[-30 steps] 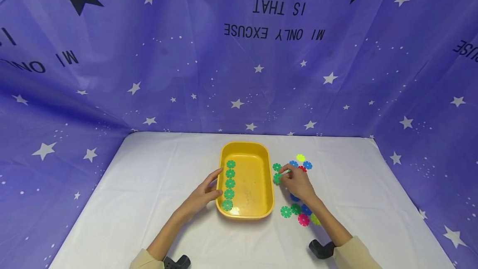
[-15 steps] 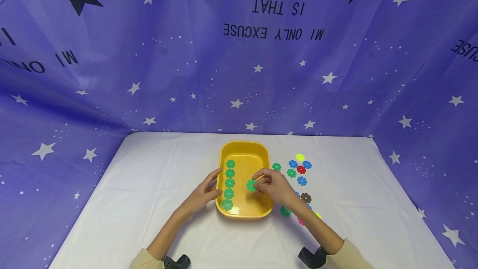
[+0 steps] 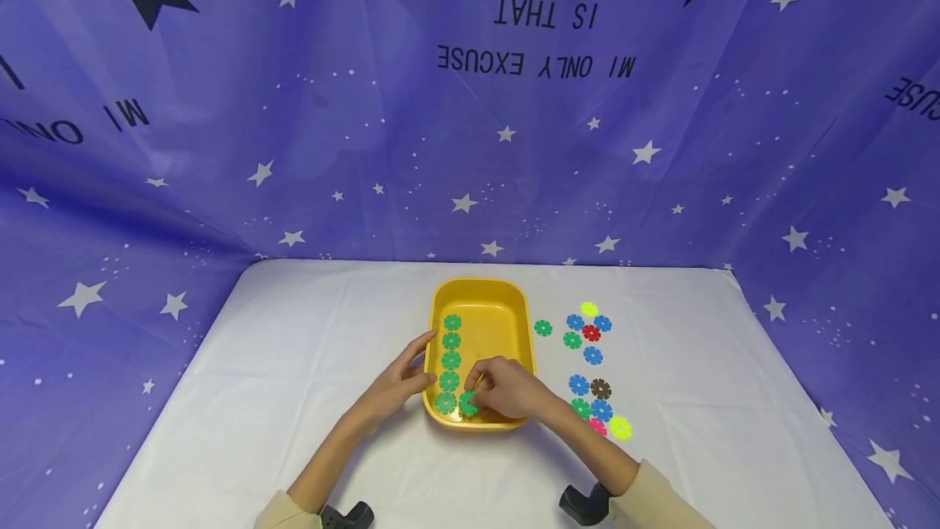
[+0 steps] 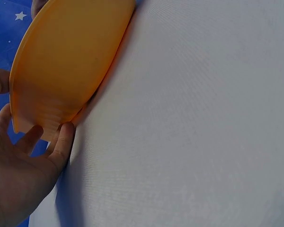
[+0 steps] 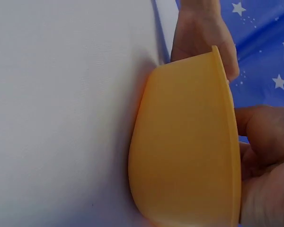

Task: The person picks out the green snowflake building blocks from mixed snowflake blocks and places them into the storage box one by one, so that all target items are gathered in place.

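Observation:
My left hand (image 3: 400,382) rests its spread fingers along the left side of a yellow tray (image 3: 481,428). Up close, in the left wrist view, the fingertips touch the tray's outer wall (image 4: 71,56) and rim. Inside the tray my right hand (image 3: 505,390) pinches a green snowflake disc (image 3: 467,404) low over the floor, at the near end. Beside it, along the left inner wall, runs a column of several green snowflake discs (image 3: 450,360). In the right wrist view the tray's wall (image 5: 184,142) hides the right fingertips and the disc.
Right of the tray, loose snowflake discs lie on the white cloth: a single green disc (image 3: 543,328), a red disc (image 3: 591,333), a brown disc (image 3: 600,388), a yellow disc (image 3: 620,428) and several blue ones. A purple star-print curtain (image 3: 470,145) stands behind the table.
My right hand has carried a green snowflake disc from the loose ones on the right into the tray, then down to the near end of the column. My left hand has stayed put.

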Action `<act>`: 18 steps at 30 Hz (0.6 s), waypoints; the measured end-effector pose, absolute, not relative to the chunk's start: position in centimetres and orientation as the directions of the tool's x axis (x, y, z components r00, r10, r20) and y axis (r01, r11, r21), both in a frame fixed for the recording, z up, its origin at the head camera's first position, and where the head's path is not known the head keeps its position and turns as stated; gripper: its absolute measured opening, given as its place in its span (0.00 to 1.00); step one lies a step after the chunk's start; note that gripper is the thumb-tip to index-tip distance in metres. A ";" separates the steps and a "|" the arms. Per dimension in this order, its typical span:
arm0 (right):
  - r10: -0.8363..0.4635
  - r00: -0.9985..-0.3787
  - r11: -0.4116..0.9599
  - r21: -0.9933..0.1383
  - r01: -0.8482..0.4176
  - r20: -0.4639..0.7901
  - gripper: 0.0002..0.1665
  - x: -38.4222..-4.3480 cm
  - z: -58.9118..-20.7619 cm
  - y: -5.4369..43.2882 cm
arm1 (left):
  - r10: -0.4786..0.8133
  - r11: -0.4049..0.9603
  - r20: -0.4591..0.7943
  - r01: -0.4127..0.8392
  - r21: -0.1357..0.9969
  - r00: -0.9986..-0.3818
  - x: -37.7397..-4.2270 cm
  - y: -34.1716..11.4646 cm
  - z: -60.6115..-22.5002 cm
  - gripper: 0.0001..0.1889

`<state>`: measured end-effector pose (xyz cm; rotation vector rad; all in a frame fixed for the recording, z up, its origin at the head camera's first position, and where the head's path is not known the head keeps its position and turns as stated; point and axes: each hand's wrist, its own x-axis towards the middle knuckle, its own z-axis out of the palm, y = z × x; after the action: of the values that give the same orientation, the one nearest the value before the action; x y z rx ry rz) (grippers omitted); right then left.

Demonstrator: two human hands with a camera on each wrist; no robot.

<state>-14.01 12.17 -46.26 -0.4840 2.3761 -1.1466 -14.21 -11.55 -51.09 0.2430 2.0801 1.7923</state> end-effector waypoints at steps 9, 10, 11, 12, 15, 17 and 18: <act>-0.495 -0.808 0.640 -0.763 -0.092 -0.318 0.06 -14.8 -47.4 11.6 | 0.365 0.183 -0.181 -0.120 0.976 -0.913 -14.1 -11.5 -51.1 0.38; -0.500 -0.806 0.644 -0.758 -0.100 -0.318 0.07 -14.8 -47.6 11.5 | 0.365 0.184 -0.182 -0.120 0.976 -0.913 -14.1 -11.5 -51.1 0.38; -0.503 -0.804 0.647 -0.755 -0.107 -0.317 0.07 -14.9 -47.8 11.5 | 0.364 0.185 -0.183 -0.121 0.975 -0.913 -14.1 -11.5 -51.1 0.38; -0.507 -0.803 0.650 -0.751 -0.116 -0.314 0.07 -14.9 -47.9 11.4 | 0.362 0.186 -0.184 -0.122 0.975 -0.914 -14.1 -11.5 -51.0 0.38; -0.509 -0.806 0.647 -0.752 -0.126 -0.303 0.08 -14.9 -48.0 11.4 | 0.359 0.187 -0.187 -0.126 0.974 -0.914 -14.1 -11.5 -51.0 0.38; -0.505 -0.811 0.649 -0.749 -0.130 -0.297 0.08 -14.9 -48.0 11.3 | 0.356 0.188 -0.187 -0.126 0.974 -0.915 -14.1 -11.5 -51.0 0.38; -0.501 -0.814 0.653 -0.746 -0.132 -0.294 0.08 -14.9 -47.9 11.3 | 0.356 0.188 -0.187 -0.126 0.974 -0.916 -14.1 -11.5 -51.0 0.38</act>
<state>-14.87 11.25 -47.92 -0.4936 2.3886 -1.0235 -14.06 -11.47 -50.96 0.2155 2.0983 1.7774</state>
